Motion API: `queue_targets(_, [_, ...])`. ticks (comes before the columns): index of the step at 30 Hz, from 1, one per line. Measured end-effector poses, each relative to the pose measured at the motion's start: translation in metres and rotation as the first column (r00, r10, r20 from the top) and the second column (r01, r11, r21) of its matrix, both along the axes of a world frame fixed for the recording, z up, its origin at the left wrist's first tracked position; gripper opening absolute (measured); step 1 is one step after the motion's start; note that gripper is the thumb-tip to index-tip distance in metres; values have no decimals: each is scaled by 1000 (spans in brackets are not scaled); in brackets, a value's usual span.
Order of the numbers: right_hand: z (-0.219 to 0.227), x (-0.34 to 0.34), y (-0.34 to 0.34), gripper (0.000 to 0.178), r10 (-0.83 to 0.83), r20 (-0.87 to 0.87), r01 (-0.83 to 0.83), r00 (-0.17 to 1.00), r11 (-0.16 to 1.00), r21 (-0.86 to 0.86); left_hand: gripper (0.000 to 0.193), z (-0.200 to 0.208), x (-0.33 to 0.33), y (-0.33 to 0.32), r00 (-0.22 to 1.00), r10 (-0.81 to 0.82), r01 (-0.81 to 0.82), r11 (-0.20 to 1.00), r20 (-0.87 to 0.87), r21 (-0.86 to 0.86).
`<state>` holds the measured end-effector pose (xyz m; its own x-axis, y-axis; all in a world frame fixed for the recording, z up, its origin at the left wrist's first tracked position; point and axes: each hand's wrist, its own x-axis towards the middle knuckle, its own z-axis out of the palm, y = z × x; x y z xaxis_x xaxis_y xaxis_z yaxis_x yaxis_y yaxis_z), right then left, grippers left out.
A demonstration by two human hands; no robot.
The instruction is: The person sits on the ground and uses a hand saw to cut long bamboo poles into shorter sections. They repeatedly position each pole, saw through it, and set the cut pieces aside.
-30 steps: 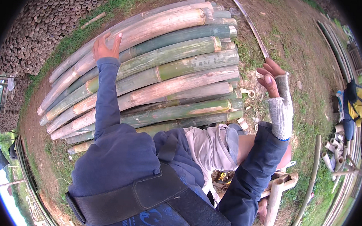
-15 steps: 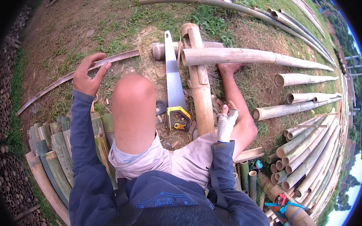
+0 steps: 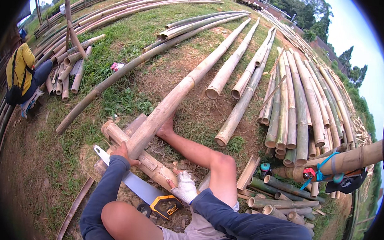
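Where the long bamboo pole (image 3: 169, 105) crosses a bamboo support (image 3: 154, 168), the left hand (image 3: 123, 153) curves its fingers around the near end. Gloved right hand (image 3: 185, 188) touches the support, its grip unclear. Left forearm (image 3: 103, 189) partly covers the saw (image 3: 143, 188); stacked poles (image 3: 291, 108) lie rightward.

From our left hand (image 3: 123, 153), the long bamboo pole (image 3: 171, 98) blocks one o'clock, and the saw (image 3: 142, 189) bars nine round to five; past its tip we have open ground (image 3: 81, 137) toward ten. From our right hand (image 3: 185, 187), our bent knee (image 3: 222, 163) obstructs two o'clock.
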<state>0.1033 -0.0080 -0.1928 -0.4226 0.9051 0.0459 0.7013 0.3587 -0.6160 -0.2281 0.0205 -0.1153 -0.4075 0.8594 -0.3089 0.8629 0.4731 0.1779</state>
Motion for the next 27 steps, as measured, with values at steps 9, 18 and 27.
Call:
queue_targets(9, [9,-7,-8,45,-25,-3,25,1000,999,28,107,0,-6,-17,999,-32,30,997,31,64])
queue_targets(18, [-1,-7,-10,41,-16,77,3,997,984,179,96,17,-33,-129,1000,-22,23,999,-20,45])
queue_targets(27, [-14,-9,-2,43,-43,71,35,997,993,110,108,17,-95,-387,972,167,-164,986,-162,35])
